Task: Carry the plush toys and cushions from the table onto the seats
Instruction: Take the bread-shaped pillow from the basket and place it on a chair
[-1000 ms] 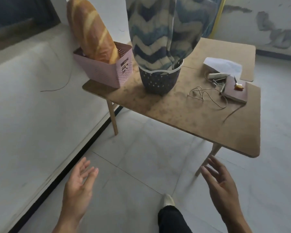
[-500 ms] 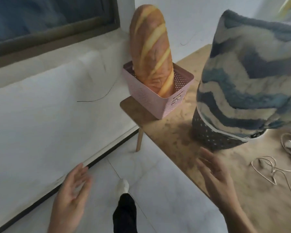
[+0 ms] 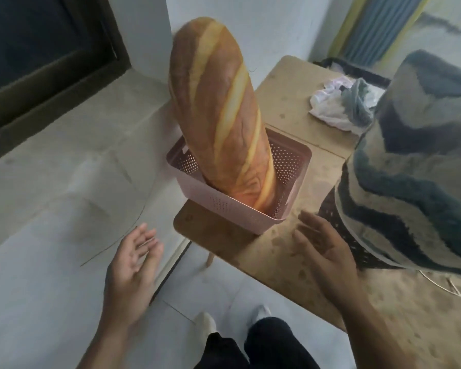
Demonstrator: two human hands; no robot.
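At near-left corner of wooden tabletop [image 3: 277, 257]: brown bread-shaped plush toy [image 3: 218, 115] standing in pink perforated plastic basket [image 3: 224, 209] | beside it: blue-and-cream wavy-striped cushion [image 3: 415, 169] in dark perforated basket [image 3: 341, 230] | left hand [image 3: 131, 265]: empty, fingers spread, beyond left edge | right hand [image 3: 328, 251]: empty, fingers relaxed, over near edge

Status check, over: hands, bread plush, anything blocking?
Both empty: left hand open, right hand open above the table. Bread plush stands tilted in pink basket, untouched. Striped cushion in dark basket crowds the right side.
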